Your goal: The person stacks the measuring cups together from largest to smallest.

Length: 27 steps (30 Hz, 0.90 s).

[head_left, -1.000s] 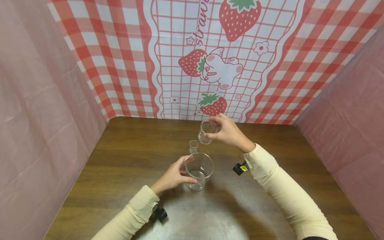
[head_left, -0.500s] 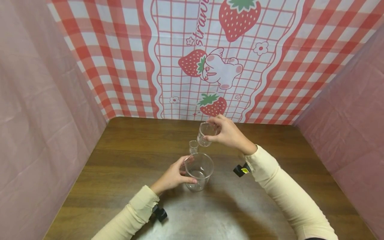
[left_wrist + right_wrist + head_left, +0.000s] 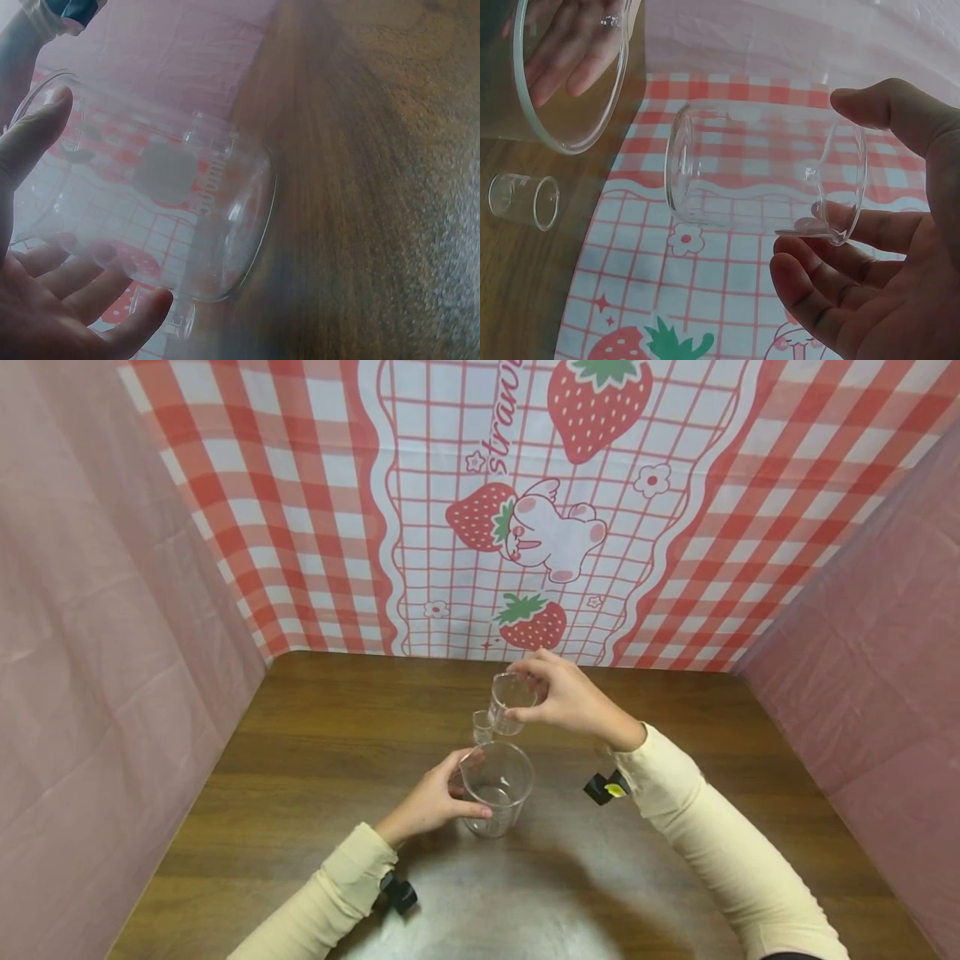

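Note:
My left hand (image 3: 429, 800) holds the side of a large clear glass beaker (image 3: 504, 810) that stands upright on the table. In the left wrist view its thumb (image 3: 46, 127) lies near the rim, with the fingers curled round the other side. Farther back, my right hand (image 3: 570, 695) pinches a medium glass beaker (image 3: 510, 703) near its rim, between thumb and fingers. That beaker is raised off the table and looks empty in the right wrist view. A small glass beaker (image 3: 523, 201) stands just behind the large one; the medium beaker partly overlaps it in the head view.
The brown wooden table (image 3: 337, 710) ends at a red-and-white strawberry cloth (image 3: 315, 543) hanging at the back. Pink curtains (image 3: 90, 610) hang along both sides. A black wrist camera (image 3: 399, 895) sits below the left sleeve, another below the right.
My right hand has carried the medium beaker leftward and down, closer to the small beaker and the large beaker's rim. The left hand and large beaker have stayed nearly still.

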### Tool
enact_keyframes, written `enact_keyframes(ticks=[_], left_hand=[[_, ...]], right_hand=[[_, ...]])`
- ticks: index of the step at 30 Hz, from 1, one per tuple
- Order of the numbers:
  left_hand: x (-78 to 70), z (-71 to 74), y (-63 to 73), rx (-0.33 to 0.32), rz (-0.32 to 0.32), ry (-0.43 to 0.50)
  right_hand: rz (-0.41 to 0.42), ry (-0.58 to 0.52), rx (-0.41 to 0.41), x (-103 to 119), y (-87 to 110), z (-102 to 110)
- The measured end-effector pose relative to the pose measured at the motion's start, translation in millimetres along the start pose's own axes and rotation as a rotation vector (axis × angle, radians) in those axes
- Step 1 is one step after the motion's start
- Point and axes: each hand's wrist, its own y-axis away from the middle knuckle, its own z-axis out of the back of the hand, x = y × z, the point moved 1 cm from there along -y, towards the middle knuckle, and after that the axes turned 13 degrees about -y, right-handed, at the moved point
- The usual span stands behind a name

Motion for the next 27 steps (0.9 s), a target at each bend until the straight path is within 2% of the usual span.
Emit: enact_keyframes(ticks=[27], left_hand=[[-0.6, 0.1, 0.7, -0.003, -0.005, 0.015]], right_hand=[[0.072, 0.009, 0.189, 10.3, 9.7, -9.3]])
